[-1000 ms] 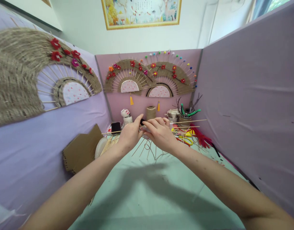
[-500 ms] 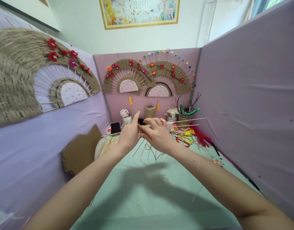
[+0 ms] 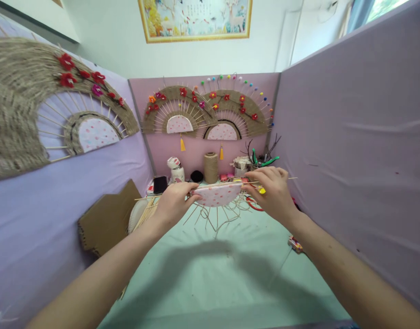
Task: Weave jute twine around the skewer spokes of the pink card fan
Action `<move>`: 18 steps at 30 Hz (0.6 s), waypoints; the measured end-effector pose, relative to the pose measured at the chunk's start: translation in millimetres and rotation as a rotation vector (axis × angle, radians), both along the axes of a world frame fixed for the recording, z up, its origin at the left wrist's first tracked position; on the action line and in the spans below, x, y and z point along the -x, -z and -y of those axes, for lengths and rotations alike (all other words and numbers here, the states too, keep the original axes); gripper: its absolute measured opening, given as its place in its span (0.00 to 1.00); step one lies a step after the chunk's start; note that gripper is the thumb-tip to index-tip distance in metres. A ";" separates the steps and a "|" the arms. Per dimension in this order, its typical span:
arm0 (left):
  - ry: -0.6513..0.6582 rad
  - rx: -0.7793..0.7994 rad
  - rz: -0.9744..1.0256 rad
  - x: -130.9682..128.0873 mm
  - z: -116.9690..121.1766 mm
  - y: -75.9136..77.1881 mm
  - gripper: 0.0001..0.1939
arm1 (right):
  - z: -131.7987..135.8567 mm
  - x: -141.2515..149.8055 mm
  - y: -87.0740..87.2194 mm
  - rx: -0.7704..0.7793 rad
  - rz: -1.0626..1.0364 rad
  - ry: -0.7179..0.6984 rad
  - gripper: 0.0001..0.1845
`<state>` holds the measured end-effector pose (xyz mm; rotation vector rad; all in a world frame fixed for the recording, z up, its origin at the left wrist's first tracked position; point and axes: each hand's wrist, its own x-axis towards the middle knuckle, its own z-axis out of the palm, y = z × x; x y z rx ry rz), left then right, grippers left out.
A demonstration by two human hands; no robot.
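A half-round piece with a pink-dotted white face (image 3: 218,195) is held up over the table, straight edge on top and curved edge downward. Thin wooden sticks fan out from beneath it, and a loose strand of twine (image 3: 215,226) dangles among them. My left hand (image 3: 174,205) pinches its left corner between thumb and fingers. At the right corner, my right hand (image 3: 272,191) grips the piece with its thumb below and fingers on top. One stick (image 3: 292,178) pokes out past the right hand.
Behind stand a twine spool (image 3: 210,168), a white bottle (image 3: 177,171) and a jar area with green-handled pliers (image 3: 270,161). Cardboard (image 3: 107,219) and a bundle of sticks (image 3: 146,212) lie left. Finished twine fans (image 3: 182,107) hang on the partitions. Red scissors (image 3: 254,204) lie beyond my right hand.
My hands, close together before, are now apart: the right moved right and the left slightly left. The dotted face, hidden earlier, now shows between them. The view shifted slightly.
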<state>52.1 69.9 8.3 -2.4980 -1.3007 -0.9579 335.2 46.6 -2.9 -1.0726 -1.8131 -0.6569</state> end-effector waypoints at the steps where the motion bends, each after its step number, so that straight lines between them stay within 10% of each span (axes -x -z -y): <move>1: 0.012 -0.011 0.002 0.4 3.5 1.2 0.11 | 4.2 -0.6 1.0 0.003 0.052 -0.014 0.13; 18: 0.072 -0.143 -0.039 2.9 34.0 14.9 0.06 | 30.9 8.5 15.0 -0.145 0.181 -0.118 0.07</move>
